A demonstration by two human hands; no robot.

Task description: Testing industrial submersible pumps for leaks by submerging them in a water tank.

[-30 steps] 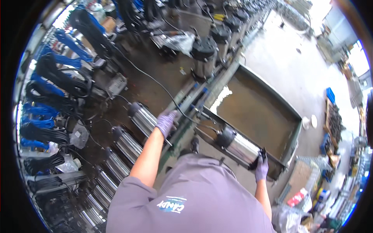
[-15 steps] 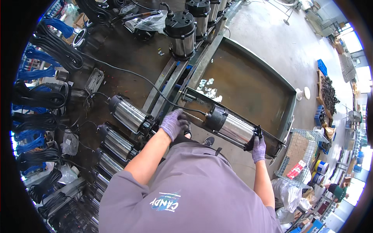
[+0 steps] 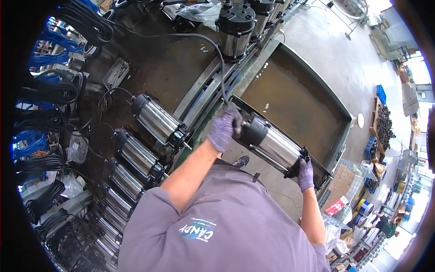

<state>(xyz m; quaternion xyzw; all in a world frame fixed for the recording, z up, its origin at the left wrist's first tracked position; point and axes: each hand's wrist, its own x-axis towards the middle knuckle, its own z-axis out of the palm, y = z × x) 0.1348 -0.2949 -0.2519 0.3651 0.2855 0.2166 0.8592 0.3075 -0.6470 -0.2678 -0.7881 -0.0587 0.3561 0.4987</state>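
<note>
A submersible pump [image 3: 282,144], a shiny steel cylinder with black ends, lies slantwise before me along the near edge of a shallow tank [image 3: 312,95]. At its lower right end, my right hand [image 3: 305,175] in a purple glove grips the black end piece. My left hand [image 3: 224,128], gloved too and slightly blurred, is closed around the black cable [image 3: 223,75] beside the pump's upper black end. From that hand the cable rises, then bends away to the left. Part of the pump's cable end is hidden behind the left fingers.
Several similar pumps [image 3: 136,154] lie in a row on the left bench [image 3: 158,68]. An upright pump [image 3: 234,34] stands on metal rails at the back. Coiled cables [image 3: 50,88] hang far left. A wire basket [image 3: 346,181] stands to the right; a person [image 3: 386,226] is beyond it.
My left hand has moved up and right and closed on the cable, which now arches higher. My right hand stays on the pump's lower end. White scraps in the tank have mostly gone from view.
</note>
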